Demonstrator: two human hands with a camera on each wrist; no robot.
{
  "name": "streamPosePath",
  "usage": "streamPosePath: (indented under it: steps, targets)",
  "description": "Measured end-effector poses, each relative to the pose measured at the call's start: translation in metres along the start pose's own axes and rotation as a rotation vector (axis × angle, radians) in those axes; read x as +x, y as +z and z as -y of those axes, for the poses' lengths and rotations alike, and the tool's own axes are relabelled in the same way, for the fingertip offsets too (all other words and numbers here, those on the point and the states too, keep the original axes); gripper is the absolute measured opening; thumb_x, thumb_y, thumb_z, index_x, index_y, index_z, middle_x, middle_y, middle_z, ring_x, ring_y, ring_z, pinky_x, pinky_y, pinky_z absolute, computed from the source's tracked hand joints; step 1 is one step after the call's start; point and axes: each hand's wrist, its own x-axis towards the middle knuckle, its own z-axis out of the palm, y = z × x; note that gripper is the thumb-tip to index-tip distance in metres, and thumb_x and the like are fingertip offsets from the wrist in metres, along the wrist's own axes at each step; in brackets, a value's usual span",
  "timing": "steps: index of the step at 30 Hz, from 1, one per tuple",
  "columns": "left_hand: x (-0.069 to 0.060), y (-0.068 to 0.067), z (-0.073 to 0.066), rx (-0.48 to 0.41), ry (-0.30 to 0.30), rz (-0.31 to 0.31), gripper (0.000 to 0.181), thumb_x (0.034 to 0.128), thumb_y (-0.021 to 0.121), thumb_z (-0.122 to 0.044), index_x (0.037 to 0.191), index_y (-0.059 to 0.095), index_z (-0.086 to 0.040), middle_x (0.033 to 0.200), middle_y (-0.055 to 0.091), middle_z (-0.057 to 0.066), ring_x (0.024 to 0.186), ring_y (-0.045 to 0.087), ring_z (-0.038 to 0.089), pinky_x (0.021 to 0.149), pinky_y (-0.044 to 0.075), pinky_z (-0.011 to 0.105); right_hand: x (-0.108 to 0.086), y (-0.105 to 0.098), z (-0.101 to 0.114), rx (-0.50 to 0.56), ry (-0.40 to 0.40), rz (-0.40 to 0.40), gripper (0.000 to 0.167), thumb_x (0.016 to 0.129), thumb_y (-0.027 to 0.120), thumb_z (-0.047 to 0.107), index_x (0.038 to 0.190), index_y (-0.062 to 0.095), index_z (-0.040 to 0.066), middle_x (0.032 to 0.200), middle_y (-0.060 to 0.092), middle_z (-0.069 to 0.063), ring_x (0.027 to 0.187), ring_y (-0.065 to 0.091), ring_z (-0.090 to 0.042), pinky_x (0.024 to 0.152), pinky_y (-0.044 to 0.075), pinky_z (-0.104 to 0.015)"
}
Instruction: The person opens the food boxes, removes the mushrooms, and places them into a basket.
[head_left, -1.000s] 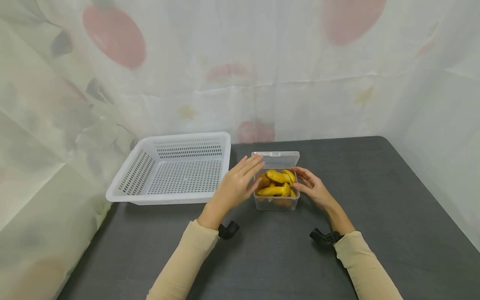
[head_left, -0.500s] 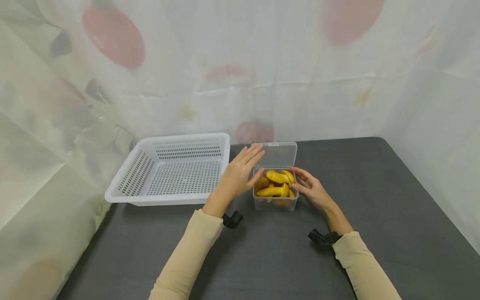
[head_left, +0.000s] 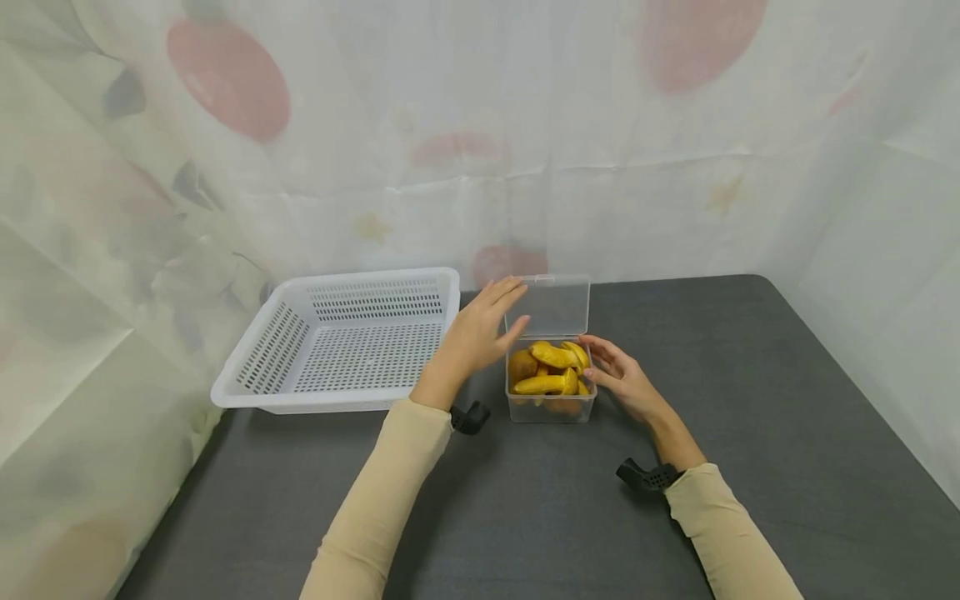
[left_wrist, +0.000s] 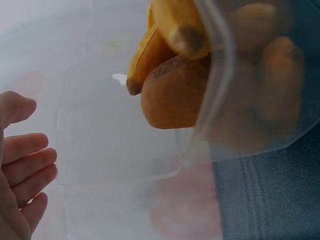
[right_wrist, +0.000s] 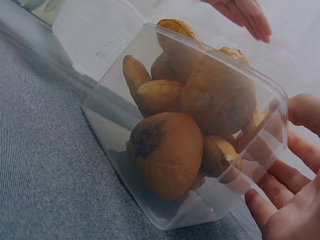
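Note:
In the head view a clear plastic box (head_left: pixel 528 412) stands on the dark table, its hinged lid (head_left: pixel 558 306) raised at the back. Inside lie yellow banana-like pieces (head_left: pixel 542 384) and a rounder brownish piece (head_left: pixel 521 365); the right wrist view shows more round brown pieces (right_wrist: pixel 167 155) through the wall. My left hand (head_left: pixel 476 335), fingers extended, is at the lid's left edge; whether it touches cannot be told. My right hand (head_left: pixel 628 382) rests against the box's right side with loosely bent fingers, thumb near the rim.
A white perforated basket (head_left: pixel 337 398) stands on the table left of the box, just beyond my left forearm. Patterned curtains (head_left: pixel 360 125) hang behind the table and on its left. A black band (head_left: pixel 471 418) is on my left wrist, another (head_left: pixel 648 477) on my right.
The lid has tilted further back, its top edge rising in view. My left hand has moved up and slightly back along with it. My right hand has stayed at the box's side.

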Motion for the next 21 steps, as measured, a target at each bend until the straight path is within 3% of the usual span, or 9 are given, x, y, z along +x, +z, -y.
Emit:
streamPosePath:
  steps: [5, 11, 16, 21]
  targets:
    - [0.010, 0.000, 0.003, -0.017, -0.101, 0.121, 0.051, 0.0998, 0.051, -0.030, 0.144, 0.044, -0.005, 0.152, 0.043, 0.012, 0.143, 0.040, 0.028, 0.124, 0.028, 0.039, 0.001, 0.000, -0.001, 0.012, 0.004, 0.006, 0.059, 0.098, 0.053, 0.011, 0.148, 0.026, -0.006, 0.153, 0.036, -0.007, 0.129, 0.039, 0.012, 0.099, 0.044, -0.005]
    - [0.018, 0.002, 0.008, -0.029, -0.217, 0.258, 0.054, 0.1019, 0.044, -0.035, 0.149, 0.036, -0.009, 0.159, 0.032, 0.009, 0.148, 0.031, 0.028, 0.126, 0.023, 0.039, 0.002, 0.003, 0.000, 0.008, 0.013, 0.017, 0.060, 0.098, 0.054, 0.012, 0.147, 0.026, -0.007, 0.154, 0.025, -0.028, 0.127, 0.041, 0.013, 0.099, 0.044, -0.005]
    - [0.021, 0.008, 0.013, -0.031, -0.239, 0.305, 0.055, 0.1026, 0.042, -0.035, 0.150, 0.034, -0.008, 0.160, 0.028, 0.010, 0.151, 0.025, 0.026, 0.127, 0.019, 0.039, 0.002, 0.005, 0.003, 0.012, 0.023, 0.027, 0.062, 0.098, 0.055, 0.013, 0.148, 0.025, -0.007, 0.154, 0.020, -0.034, 0.127, 0.041, 0.014, 0.099, 0.043, -0.005]
    - [0.019, 0.010, 0.012, -0.016, -0.221, 0.293, 0.055, 0.1027, 0.043, -0.034, 0.150, 0.033, -0.007, 0.161, 0.027, 0.010, 0.151, 0.023, 0.025, 0.128, 0.016, 0.039, 0.001, 0.005, 0.004, 0.011, 0.031, 0.024, 0.061, 0.098, 0.055, 0.013, 0.148, 0.025, -0.006, 0.154, 0.020, -0.034, 0.126, 0.041, 0.015, 0.098, 0.043, -0.004]
